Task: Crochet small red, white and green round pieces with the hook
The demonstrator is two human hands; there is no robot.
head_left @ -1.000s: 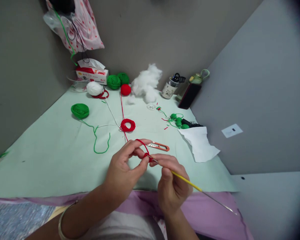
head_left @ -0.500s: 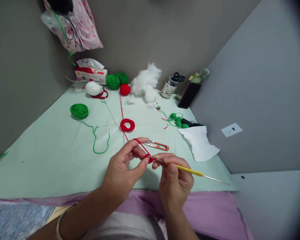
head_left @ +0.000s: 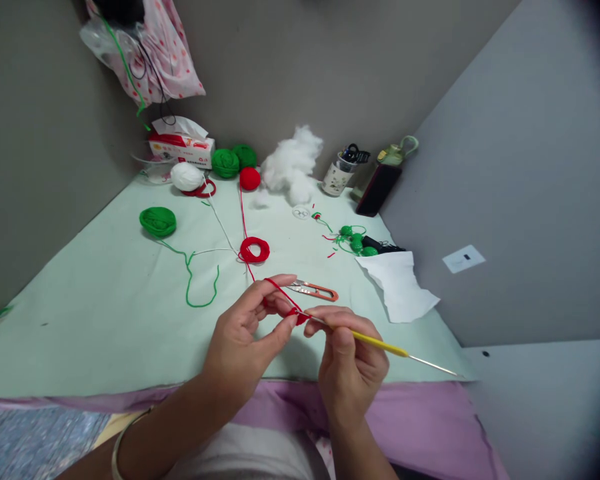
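Note:
Between thumb and fingers, my left hand point(head_left: 247, 333) pinches a small red crochet piece point(head_left: 299, 316). Red yarn point(head_left: 283, 291) runs over its raised index finger down to the piece. My right hand point(head_left: 353, 353) grips a crochet hook point(head_left: 380, 343) with a yellow handle and metal ends. One hook tip is at the red piece; the other points to the lower right. Just beyond my fingertips lie orange-handled thread snips point(head_left: 317, 291), their blades partly behind my left index finger. A red yarn ring point(head_left: 255, 251) rests on the table beyond my left hand.
Green point(head_left: 158, 221), white point(head_left: 187, 177) and red yarn balls point(head_left: 250, 179) sit farther back, near red-handled scissors point(head_left: 207, 189) and a tissue box point(head_left: 190, 150). White stuffing point(head_left: 295, 163), a pen cup point(head_left: 337, 175) and a phone point(head_left: 379, 190) stand behind. Green crocheted pieces point(head_left: 357, 243) and white paper point(head_left: 397, 283) lie right.
The hook's free end has tipped slightly down and right as my right hand shifts a little. My left hand still pinches the red piece, almost unmoved.

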